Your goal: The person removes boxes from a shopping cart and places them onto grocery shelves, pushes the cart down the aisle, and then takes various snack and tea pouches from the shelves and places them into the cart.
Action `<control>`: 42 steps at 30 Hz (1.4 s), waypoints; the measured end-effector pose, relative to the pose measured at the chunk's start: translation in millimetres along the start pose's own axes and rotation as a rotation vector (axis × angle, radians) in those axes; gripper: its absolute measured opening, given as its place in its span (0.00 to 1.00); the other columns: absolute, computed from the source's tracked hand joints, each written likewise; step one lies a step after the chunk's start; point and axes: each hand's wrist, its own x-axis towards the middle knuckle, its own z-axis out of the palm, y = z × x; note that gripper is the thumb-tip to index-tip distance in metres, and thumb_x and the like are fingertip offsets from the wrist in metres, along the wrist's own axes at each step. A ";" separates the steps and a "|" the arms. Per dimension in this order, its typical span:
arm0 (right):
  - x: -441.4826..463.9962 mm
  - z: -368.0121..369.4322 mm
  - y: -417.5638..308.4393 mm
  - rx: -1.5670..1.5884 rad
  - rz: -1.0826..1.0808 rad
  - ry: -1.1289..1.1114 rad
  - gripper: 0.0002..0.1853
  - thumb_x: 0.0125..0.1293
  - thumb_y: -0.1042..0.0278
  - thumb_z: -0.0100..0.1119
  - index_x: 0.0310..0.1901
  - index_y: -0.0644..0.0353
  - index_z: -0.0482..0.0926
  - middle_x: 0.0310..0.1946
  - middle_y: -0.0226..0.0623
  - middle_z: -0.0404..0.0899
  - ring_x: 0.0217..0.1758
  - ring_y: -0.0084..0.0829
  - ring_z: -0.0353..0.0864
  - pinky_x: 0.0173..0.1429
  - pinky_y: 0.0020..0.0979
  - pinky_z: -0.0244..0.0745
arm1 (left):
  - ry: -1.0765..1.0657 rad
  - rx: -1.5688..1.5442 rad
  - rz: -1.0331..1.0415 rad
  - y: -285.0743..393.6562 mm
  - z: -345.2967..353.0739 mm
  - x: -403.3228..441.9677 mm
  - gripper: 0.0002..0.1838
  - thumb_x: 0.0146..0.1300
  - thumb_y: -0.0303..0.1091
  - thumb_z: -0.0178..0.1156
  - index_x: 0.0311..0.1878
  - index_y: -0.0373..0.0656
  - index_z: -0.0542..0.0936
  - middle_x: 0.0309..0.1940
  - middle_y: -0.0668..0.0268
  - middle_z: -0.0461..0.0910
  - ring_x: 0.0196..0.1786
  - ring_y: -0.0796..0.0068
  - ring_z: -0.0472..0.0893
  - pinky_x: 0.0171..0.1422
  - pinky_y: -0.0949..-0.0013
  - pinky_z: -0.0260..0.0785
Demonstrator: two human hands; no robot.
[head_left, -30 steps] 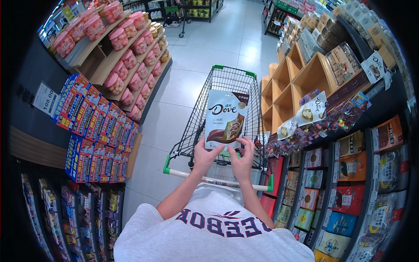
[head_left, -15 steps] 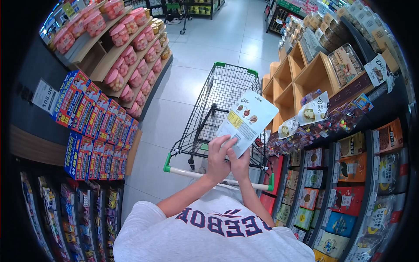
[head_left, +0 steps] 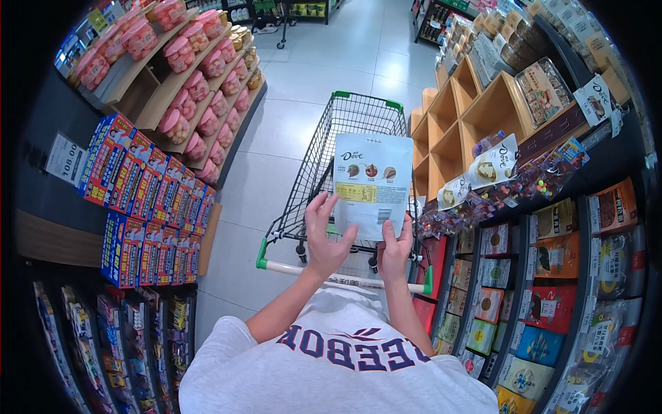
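A pale Dove chocolate pouch (head_left: 372, 165) is upright in front of me, its printed back with a yellow table and barcode facing me. My right hand (head_left: 396, 248) grips its lower right corner, thumb on the front. At the lower left edge is my left hand (head_left: 327, 238), fingers spread and thumb stretched toward the pouch; whether it touches the pouch I cannot tell. Behind and below the pouch stands a black wire shopping cart (head_left: 318, 148) with green corners. Its pale handle bar (head_left: 293, 270) runs just beyond my forearms.
Curved shelves (head_left: 162, 103) with pink-lidded jars and stacked blue-and-red boxes (head_left: 141, 176) line the left. On the right are wooden bins (head_left: 452, 148), hanging Dove pouches (head_left: 495, 162) and racks of packets (head_left: 552, 310). Tiled floor (head_left: 286, 124) runs between.
The pouch has turned from tilted to upright and shifted slightly left and down. My left hand has moved left, away from my right hand, and its fingers have spread.
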 end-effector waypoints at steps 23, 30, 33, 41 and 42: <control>4.7 16.9 -5.3 -0.124 0.000 -0.111 0.29 0.69 0.72 0.71 0.65 0.63 0.66 0.58 0.37 0.79 0.60 0.26 0.80 0.65 0.31 0.77 | -0.113 -0.436 -0.198 5.0 -5.6 14.7 0.51 0.60 0.20 0.70 0.81 0.37 0.49 0.65 0.47 0.74 0.58 0.60 0.85 0.58 0.63 0.83; 6.6 16.4 -7.2 -0.134 -0.008 -0.099 0.27 0.69 0.73 0.71 0.65 0.63 0.67 0.57 0.37 0.80 0.59 0.26 0.81 0.64 0.31 0.77 | -0.139 -0.415 -0.168 6.2 -5.9 18.3 0.53 0.60 0.19 0.69 0.82 0.36 0.47 0.64 0.51 0.72 0.57 0.62 0.85 0.56 0.66 0.85; 6.5 15.8 -7.4 -0.130 -0.015 -0.100 0.28 0.69 0.72 0.71 0.65 0.64 0.67 0.57 0.37 0.80 0.58 0.26 0.81 0.64 0.30 0.77 | -0.138 -0.424 -0.164 7.5 -5.3 18.8 0.53 0.59 0.19 0.70 0.82 0.36 0.47 0.63 0.52 0.72 0.57 0.62 0.85 0.55 0.66 0.85; 5.5 12.4 -5.0 -0.164 -0.022 -0.086 0.28 0.69 0.70 0.72 0.65 0.64 0.68 0.57 0.37 0.80 0.58 0.26 0.81 0.63 0.30 0.77 | -0.142 -0.418 -0.149 6.2 -5.1 16.8 0.53 0.59 0.19 0.70 0.82 0.37 0.46 0.64 0.51 0.71 0.59 0.62 0.84 0.57 0.65 0.84; 5.0 13.1 -5.8 -0.168 -0.025 -0.084 0.28 0.69 0.70 0.72 0.65 0.64 0.68 0.56 0.36 0.80 0.58 0.26 0.81 0.63 0.30 0.77 | -0.143 -0.414 -0.143 6.1 -5.2 16.5 0.53 0.60 0.19 0.70 0.82 0.37 0.46 0.64 0.51 0.71 0.59 0.62 0.84 0.57 0.65 0.84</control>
